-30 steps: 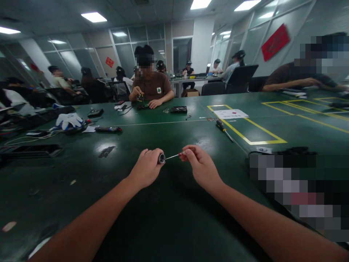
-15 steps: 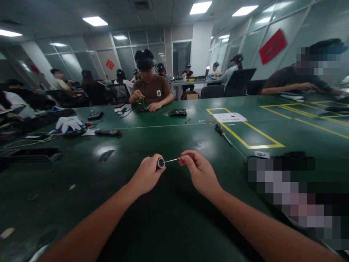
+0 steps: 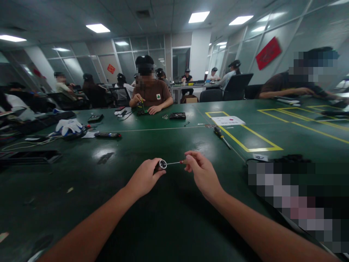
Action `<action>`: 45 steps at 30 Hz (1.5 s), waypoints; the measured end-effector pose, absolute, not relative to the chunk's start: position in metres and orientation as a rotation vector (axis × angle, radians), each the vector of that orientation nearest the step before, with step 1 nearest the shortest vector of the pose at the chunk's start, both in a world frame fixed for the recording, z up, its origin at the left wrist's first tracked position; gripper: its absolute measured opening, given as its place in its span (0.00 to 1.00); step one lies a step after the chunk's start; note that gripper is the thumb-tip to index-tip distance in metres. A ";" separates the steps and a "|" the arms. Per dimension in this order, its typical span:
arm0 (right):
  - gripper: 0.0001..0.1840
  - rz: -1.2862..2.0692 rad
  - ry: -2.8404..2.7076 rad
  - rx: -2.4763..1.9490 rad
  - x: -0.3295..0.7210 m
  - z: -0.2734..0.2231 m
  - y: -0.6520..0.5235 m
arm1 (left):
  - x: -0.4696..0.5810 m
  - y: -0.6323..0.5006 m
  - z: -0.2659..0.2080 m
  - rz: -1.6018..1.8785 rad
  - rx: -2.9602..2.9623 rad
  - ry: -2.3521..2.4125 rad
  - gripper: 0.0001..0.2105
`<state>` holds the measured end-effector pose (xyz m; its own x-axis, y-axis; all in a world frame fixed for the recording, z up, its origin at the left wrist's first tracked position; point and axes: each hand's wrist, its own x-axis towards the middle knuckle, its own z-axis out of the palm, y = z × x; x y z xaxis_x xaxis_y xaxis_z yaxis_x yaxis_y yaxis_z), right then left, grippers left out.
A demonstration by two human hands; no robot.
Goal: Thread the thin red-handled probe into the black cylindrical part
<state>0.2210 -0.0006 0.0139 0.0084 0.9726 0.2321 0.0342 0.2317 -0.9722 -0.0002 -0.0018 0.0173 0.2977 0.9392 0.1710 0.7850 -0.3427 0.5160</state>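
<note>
My left hand (image 3: pixel 145 176) is closed around a dark cylindrical part (image 3: pixel 163 164) whose round, silver-rimmed open end faces me and to the right. Between thumb and fingers, my right hand (image 3: pixel 200 169) grips a thin screwdriver (image 3: pixel 174 163) with a reddish handle and a slim metal shaft. The shaft points left, and its tip reaches the ring-shaped end of the cylinder. Whether the tip sits on a screw inside cannot be made out. Both hands are raised over the green table (image 3: pixel 163 225).
A yellow-and-black screwdriver (image 3: pixel 222 137) lies ahead to the right, near a paper sheet (image 3: pixel 228 120) and yellow tape marks. White gloves (image 3: pixel 68 126) and a dark tool (image 3: pixel 107 135) lie at left. Across the table a person (image 3: pixel 152 91) works on a circuit board.
The view has tilted slightly. My right fingers have shifted their hold on the screwdriver handle, and the cylinder's open end has turned a little. The shaft still meets the cylinder.
</note>
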 end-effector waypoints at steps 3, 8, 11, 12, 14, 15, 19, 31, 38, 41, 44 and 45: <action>0.12 1.019 -1.307 -1.063 0.221 0.014 0.000 | -0.003 -0.001 0.019 0.631 2.387 1.559 0.09; 0.15 1.024 -1.337 -1.048 0.218 0.011 0.000 | -0.006 -0.001 0.017 0.627 2.442 1.636 0.16; 0.16 1.066 -1.321 -1.037 0.216 0.008 0.000 | -0.005 -0.002 0.017 0.654 2.338 1.636 0.18; 0.16 1.078 -1.324 -1.033 0.215 0.007 0.000 | -0.005 -0.002 0.017 0.666 2.308 1.627 0.18; 0.18 1.092 -1.328 -1.023 0.214 0.006 0.000 | -0.004 -0.001 0.017 0.687 2.277 1.609 0.18; 0.18 1.091 -1.332 -1.021 0.214 0.006 0.000 | -0.003 -0.001 0.017 0.694 2.272 1.602 0.18; 0.17 1.039 -1.338 -1.038 0.211 0.005 -0.002 | 0.000 -0.001 0.018 0.734 2.175 1.611 0.22; 0.11 0.980 -1.438 -1.028 0.211 0.006 -0.002 | -0.006 0.002 0.015 0.700 2.287 1.591 0.18; 0.12 1.232 -1.158 -0.973 0.212 -0.002 0.009 | -0.008 0.003 0.014 0.696 2.421 1.546 0.19; 0.14 1.532 -0.819 -0.901 0.221 0.001 0.020 | -0.011 0.005 0.016 0.888 2.427 1.520 0.18; 0.14 1.475 -0.800 -0.849 0.226 0.004 0.023 | -0.012 0.007 0.016 0.844 2.446 1.533 0.18; 0.14 1.447 -0.837 -0.843 0.226 0.004 0.023 | -0.012 0.007 0.015 0.817 2.452 1.528 0.18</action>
